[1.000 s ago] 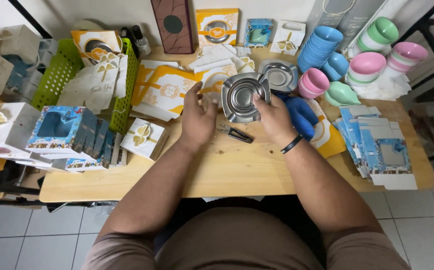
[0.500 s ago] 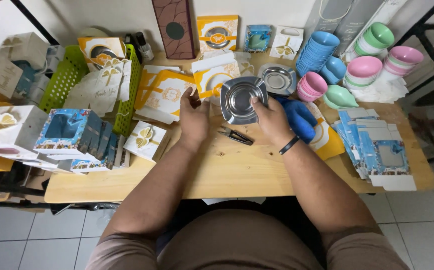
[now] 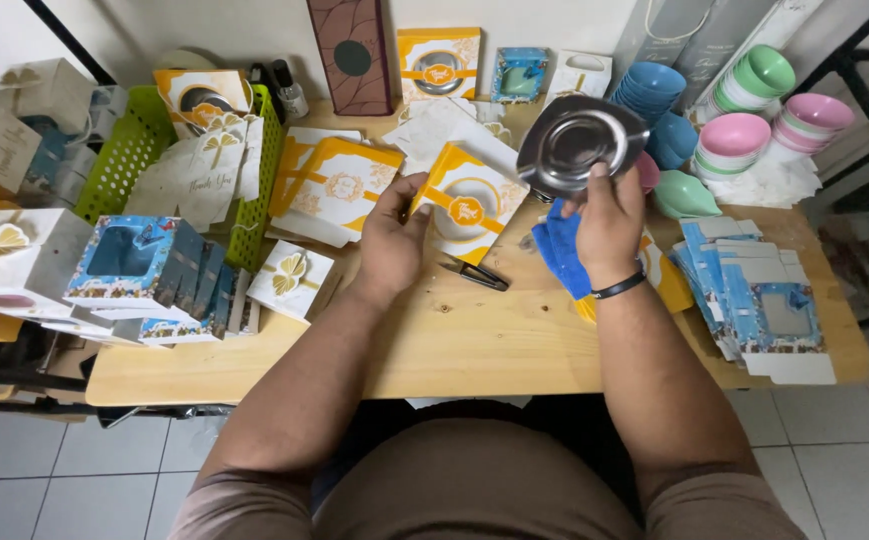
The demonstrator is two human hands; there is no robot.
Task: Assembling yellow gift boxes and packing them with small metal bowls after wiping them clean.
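Wooden table (image 3: 474, 350) against a pale wall is crowded with flat gift boxes and stacked bowls. Near its back edge, the right hand (image 3: 609, 215) holds up a round metal dish (image 3: 579, 143), thumb pressed on the near rim and fingers curled behind it. The dish is tilted toward the camera, lifted clear of the table. Left of the dish, the left hand (image 3: 391, 235) pinches the edge of a yellow-and-white window box (image 3: 469, 205) lying flat. Small black snips (image 3: 476, 274) lie just in front of that box. A blue cloth (image 3: 559, 250) sits below the dish, under the right hand. Blue bowls (image 3: 652, 88) stand right of the dish.
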